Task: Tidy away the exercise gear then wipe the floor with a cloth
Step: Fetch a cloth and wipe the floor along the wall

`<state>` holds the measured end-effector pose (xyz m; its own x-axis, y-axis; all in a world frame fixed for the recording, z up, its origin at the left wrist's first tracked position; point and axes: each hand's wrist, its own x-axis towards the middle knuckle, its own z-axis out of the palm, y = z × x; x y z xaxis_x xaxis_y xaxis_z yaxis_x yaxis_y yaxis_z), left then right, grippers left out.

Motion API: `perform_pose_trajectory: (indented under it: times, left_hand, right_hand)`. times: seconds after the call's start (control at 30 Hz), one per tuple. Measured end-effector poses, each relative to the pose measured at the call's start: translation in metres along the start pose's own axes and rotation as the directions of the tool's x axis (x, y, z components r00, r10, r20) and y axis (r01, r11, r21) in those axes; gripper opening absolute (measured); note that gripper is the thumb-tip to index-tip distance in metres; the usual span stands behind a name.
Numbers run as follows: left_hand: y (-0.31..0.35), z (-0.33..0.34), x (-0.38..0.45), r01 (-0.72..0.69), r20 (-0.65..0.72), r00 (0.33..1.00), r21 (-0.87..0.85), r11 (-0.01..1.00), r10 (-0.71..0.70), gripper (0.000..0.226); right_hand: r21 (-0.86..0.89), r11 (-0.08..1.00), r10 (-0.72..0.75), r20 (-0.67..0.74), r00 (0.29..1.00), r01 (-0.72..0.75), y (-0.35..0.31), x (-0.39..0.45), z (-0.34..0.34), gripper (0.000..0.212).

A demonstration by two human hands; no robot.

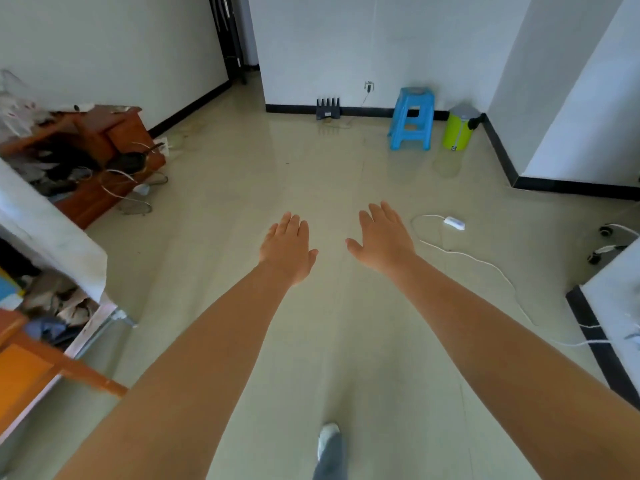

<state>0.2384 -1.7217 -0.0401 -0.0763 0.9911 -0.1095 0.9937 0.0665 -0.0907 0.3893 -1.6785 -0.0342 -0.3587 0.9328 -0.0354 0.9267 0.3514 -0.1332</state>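
Standing in a room, both arms out in front, palms down, over a shiny pale floor [242,202].

Far left: a messy pile on brown wooden furniture [104,140], with loose wires [131,192] hanging down beside it. Lower left: a white cloth cover [52,233] draped over something, more jumble under it, too blurry to name. Maybe gear or a wiping cloth in there; cannot tell.

Middle: left hand [287,247], fingers straight and loose, holding nothing. Just beside it, not touching, right hand [384,237], also flat and relaxed, holding nothing. Down low, 1 foot in a pale shoe [329,434] on the floor.

Back wall: a small dark router [328,109] on the floor, then a blue stool [412,119], then a green bin [459,129] just beside the stool.

Right: a white cord [485,265] snaking over the floor, with a small white switch box [454,223] on it. Far right edge: little wheels of something cut off.

No exercise gear plainly in sight. No wiping cloth in either hand. Looks like the very start, or the gap between step 1 and step 2; cannot tell which.

Next move likely calls for: looking around to find the gear or a cloth, walking to it, bending down, and gripping it. Careful of the cord near the feet, easy to trip on.
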Motion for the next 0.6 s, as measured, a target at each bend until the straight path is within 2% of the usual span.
perform_pose_trajectory:
  times: [0.3,0.6]
  left_hand:
    - [-0.023,-0.034,0.28,-0.035,0.024,0.999,0.031,0.999,0.034,0.062]
    - [-0.006,-0.052,0.584,-0.021,0.043,0.999,0.034,0.999,0.02,0.061]
  right_hand:
    - [-0.004,1.0,0.02,0.028,0.999,-0.02,0.052,0.273,-0.017,0.064]
    - [-0.003,1.0,0.025,0.056,0.998,-0.025,0.163,0.558,-0.016,0.064]
